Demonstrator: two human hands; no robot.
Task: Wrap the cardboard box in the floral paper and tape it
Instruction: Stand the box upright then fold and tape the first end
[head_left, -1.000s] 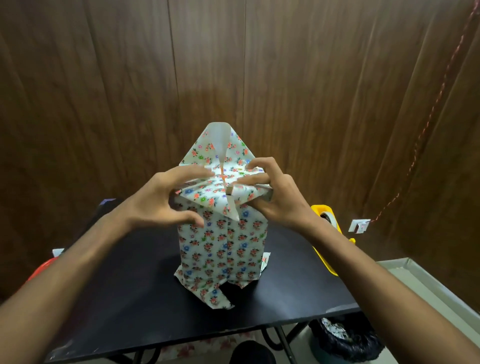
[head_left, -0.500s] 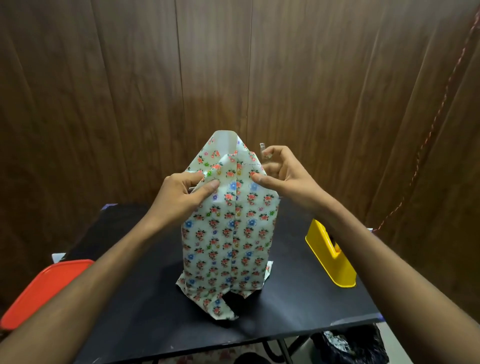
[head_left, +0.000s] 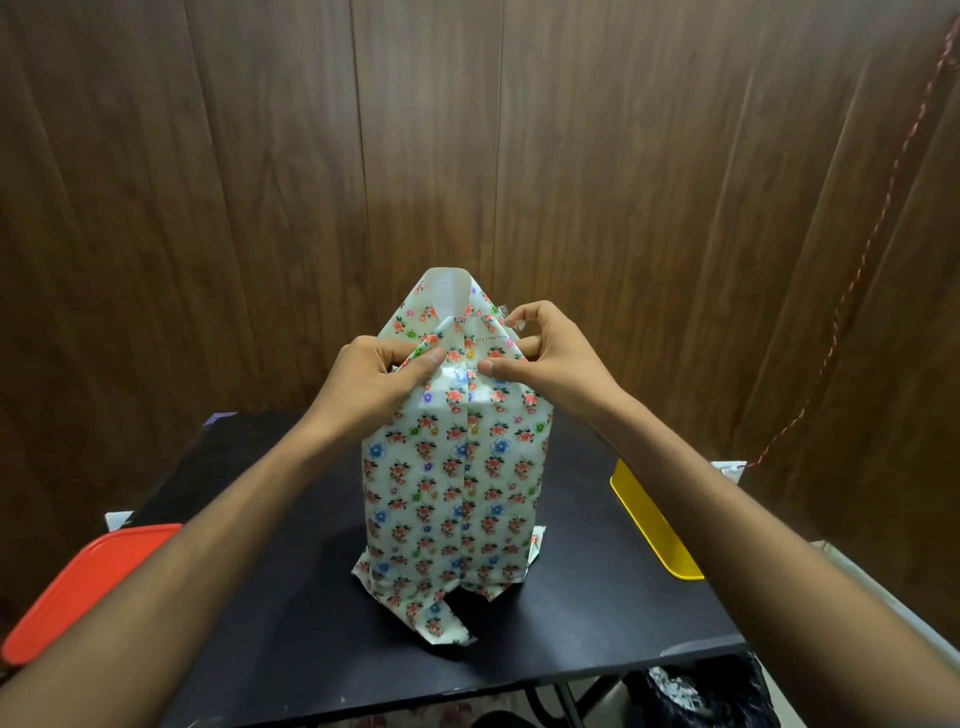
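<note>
Folding the top of a tall wrapped box in the middle of the black table (head_left: 260, 597).

The left hand (head_left: 374, 379) and right hand (head_left: 545, 353) each pinch the floral paper (head_left: 452, 483) at the top, thumbs pressing the folds down. The paper looks thin, light and easy to tear, so hold it at the creases. The cardboard box (head_left: 457, 519) under it stands upright, long side pointing up, and looks stiff.

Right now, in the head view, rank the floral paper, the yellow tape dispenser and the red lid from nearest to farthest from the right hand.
1. Floral paper: centre of the table, pinched at its top fold by the right hand.
2. Yellow tape dispenser: right side of the table, below that hand.
3. Red lid: far left edge, farthest.
</note>
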